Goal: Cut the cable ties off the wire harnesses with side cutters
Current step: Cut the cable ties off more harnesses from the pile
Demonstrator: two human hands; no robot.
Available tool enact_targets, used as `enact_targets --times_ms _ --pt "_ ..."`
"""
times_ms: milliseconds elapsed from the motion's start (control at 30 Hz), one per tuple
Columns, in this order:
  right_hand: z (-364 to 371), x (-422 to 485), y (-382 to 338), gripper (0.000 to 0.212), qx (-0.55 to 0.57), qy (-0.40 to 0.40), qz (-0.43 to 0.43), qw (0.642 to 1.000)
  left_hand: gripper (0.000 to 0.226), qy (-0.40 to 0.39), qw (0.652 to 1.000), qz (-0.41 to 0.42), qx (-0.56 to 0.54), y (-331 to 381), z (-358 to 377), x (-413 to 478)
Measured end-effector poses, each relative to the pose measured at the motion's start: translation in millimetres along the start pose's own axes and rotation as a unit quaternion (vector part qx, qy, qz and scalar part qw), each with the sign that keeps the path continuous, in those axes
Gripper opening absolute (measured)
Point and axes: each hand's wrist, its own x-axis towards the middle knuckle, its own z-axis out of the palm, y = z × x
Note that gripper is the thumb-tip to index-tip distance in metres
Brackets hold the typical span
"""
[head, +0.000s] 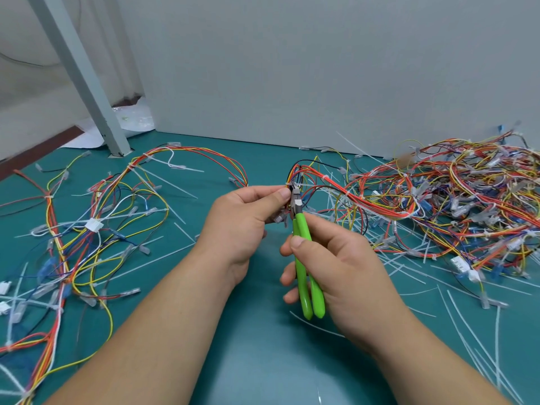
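Observation:
My left hand [244, 219] pinches a bundle of coloured wires [314, 173] between thumb and fingers, held just above the green mat [263, 361]. My right hand [336, 267] grips the green-handled side cutters [305, 258], handles squeezed together. The cutter jaws [296, 200] sit against the wires right beside my left thumb. Whether a cable tie lies in the jaws is hidden. The held harness runs left in an arc [187, 154] and right into a big tangled pile [455, 200].
Loose harnesses with connectors [87, 226] cover the mat's left side. Cut white cable ties [467, 325] lie scattered at the right and centre. A grey metal post [96, 103] stands at the back left, and a grey wall [321, 68] closes the back.

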Motion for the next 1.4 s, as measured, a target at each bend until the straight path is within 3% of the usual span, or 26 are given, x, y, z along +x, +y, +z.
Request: enact_targets --times_ms 433,633,867,1033,1167,1300,1400 --pt "-0.7 0.8 2.9 0.01 -0.047 0.001 0.004 0.999 0.002 0.019 0.999 0.027 -0.007 -1.0 0.6 2.4" --pt "-0.8 -1.3 8.3 0.045 -0.047 -0.013 0.048 0.998 0.011 0.084 0.996 0.024 -0.009 -2.0 -4.0 7.9" --pt "-1.4 -4.7 13.3 0.047 -0.114 0.002 -0.053 0.992 0.009 0.133 0.99 0.02 -0.048 -2.6 -7.8 13.4" --pt "-2.9 -6.4 11.1 0.058 -0.009 0.036 -0.17 0.985 0.009 0.144 0.989 0.024 -0.037 -3.6 -9.6 14.8" --pt "-5.0 -9.3 3.3 0.059 0.047 0.079 -0.268 0.959 0.012 0.163 0.98 0.08 0.084 -9.2 -12.3 17.8" --pt "-7.4 -7.0 -1.6 0.059 0.086 0.115 -0.259 0.955 0.014 0.174 0.942 0.162 0.238 -9.7 -17.2 17.3" --pt "-8.5 -5.2 0.9 0.054 0.046 0.127 -0.24 0.961 0.018 0.181 0.895 0.196 0.358 -8.4 -19.5 11.3"
